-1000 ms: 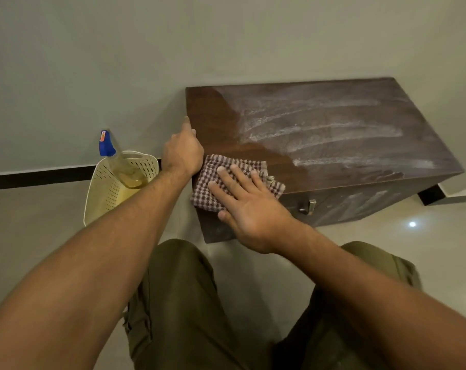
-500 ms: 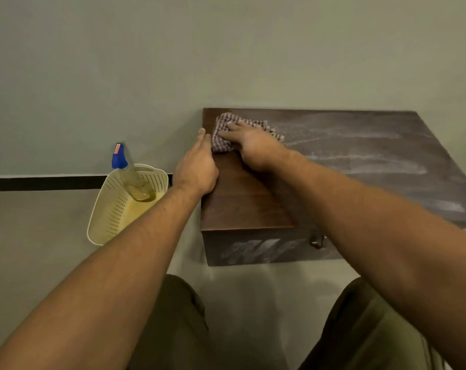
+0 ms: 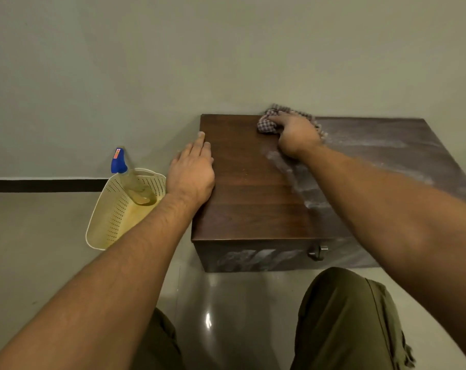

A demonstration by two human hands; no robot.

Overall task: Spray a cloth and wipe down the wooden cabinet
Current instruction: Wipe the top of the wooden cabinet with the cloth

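Cloth now farther right along cabinet back edge, bunched under pressing right hand fingers.

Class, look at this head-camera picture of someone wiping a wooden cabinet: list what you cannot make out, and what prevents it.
- Wooden cabinet, head view: its right end runs under the right forearm and off the frame edge.
- Checked cloth: mostly covered by the right hand.
- Spray bottle: label on its blue head too small to read; its base sits inside the perforated basket.
- Cabinet latch: too small and dark to tell whether it is fastened.
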